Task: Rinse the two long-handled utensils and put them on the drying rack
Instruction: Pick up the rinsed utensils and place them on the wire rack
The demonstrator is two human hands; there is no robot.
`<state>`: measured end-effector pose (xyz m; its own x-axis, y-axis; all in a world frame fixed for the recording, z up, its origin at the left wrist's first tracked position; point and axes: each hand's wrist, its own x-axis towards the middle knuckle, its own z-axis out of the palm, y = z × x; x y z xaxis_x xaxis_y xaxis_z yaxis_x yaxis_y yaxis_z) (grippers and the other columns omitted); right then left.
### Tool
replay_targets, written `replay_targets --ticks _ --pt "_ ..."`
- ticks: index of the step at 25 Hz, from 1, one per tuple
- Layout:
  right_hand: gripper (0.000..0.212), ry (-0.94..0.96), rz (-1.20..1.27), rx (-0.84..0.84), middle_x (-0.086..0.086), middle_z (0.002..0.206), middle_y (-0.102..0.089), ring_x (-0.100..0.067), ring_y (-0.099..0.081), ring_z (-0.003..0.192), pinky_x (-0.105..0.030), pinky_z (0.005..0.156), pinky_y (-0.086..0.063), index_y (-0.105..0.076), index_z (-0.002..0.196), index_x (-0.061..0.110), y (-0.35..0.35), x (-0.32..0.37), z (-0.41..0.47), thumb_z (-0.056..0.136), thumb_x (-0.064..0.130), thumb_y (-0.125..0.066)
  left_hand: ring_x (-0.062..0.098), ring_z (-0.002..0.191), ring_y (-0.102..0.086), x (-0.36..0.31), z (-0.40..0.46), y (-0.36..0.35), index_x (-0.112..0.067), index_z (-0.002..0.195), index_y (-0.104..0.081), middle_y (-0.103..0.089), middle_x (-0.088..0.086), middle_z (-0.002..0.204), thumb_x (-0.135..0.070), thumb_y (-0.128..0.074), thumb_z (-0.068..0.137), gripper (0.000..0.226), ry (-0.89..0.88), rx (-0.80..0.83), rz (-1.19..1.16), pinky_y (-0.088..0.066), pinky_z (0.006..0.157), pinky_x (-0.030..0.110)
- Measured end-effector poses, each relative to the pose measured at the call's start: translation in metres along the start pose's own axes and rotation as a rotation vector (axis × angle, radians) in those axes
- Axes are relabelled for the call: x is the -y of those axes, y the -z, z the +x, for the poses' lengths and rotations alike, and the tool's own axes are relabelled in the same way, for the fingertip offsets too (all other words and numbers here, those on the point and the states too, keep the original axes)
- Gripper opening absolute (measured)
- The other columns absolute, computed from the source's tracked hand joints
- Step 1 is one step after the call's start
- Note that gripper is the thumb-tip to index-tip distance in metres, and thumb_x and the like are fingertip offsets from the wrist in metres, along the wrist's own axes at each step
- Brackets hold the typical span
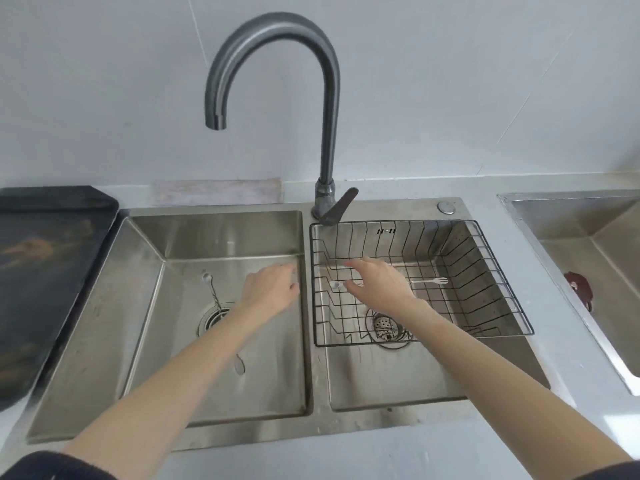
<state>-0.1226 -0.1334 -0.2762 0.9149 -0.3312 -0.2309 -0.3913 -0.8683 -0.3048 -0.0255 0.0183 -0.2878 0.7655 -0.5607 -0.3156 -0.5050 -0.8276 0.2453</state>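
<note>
A black wire drying rack (491, 271) sits in the right basin of a steel double sink (313, 375). In it lies a white long-handled fork (431, 280), tines to the right. A white long-handled spoon (335, 285) lies at the rack's left, its handle running under my right hand (381, 284). That hand hovers over the rack with fingers spread and straight, thumb close to the spoon's handle. My left hand (272, 289) hangs over the left basin near the divider, fingers relaxed, holding nothing I can see.
A grey gooseneck faucet (327, 116) arches over the left basin, with no water running. A twisted wire with a small round end (211, 289) lies by the left drain. A dark tray (45, 271) lies left of the sink, and another sink (588, 244) stands at the right.
</note>
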Motion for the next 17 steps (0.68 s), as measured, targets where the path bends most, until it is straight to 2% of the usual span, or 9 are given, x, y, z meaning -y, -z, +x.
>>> replay_targets --ticks 7,17 --pt "0.039 -0.003 0.076 0.017 -0.007 0.132 -0.053 -0.029 -0.052 0.119 -0.041 0.090 -0.046 -0.049 0.130 0.017 -0.030 0.055 -0.002 0.092 0.025 -0.046 0.028 0.127 -0.048 0.068 -0.010 0.002 -0.015 0.136 -0.041 -0.051 0.010 0.138 -0.027 -0.045 0.090 0.048 0.018 0.029 0.034 -0.041 0.103 0.039" --pt "0.038 -0.021 0.112 0.112 -0.006 0.129 -0.055 -0.027 -0.054 0.117 -0.038 0.089 -0.048 -0.050 0.129 0.015 -0.077 0.112 0.027 0.093 0.025 -0.047 0.030 0.121 -0.052 0.142 0.000 -0.008 -0.014 0.131 -0.046 -0.055 0.010 0.132 -0.031 -0.045 0.090 0.044 0.080 0.088 -0.048 -0.043 0.099 0.040"
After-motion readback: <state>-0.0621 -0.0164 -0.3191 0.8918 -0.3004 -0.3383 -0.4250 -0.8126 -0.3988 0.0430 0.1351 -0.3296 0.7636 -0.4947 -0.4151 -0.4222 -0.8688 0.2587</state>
